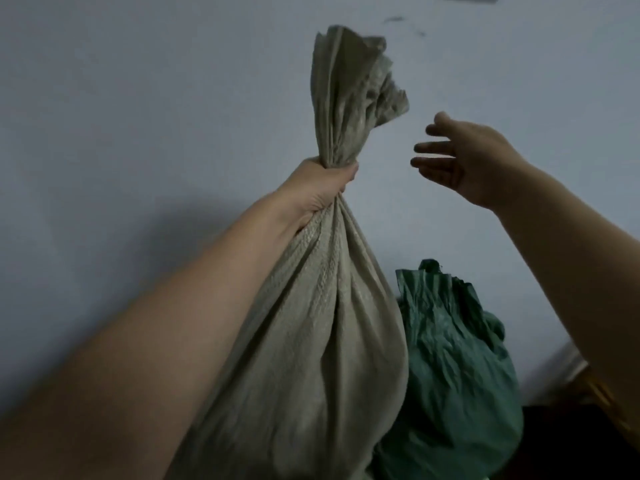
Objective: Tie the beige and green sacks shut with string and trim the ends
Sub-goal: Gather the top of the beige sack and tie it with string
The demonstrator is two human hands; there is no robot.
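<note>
A full beige woven sack [311,341] stands upright in the middle of the head view. My left hand [318,188] grips its gathered neck, and the loose mouth fans out above my fist. To the right of the neck, apart from it, my right hand [460,157] hovers with fingers straight and holds nothing. A green sack [450,362] sits behind and to the right of the beige one, its crumpled top loosely bunched. No string or cutting tool is in view.
A plain pale wall [138,116] fills the background close behind both sacks. At the lower right lie a dark object [568,445] and a yellowish wooden edge [602,400].
</note>
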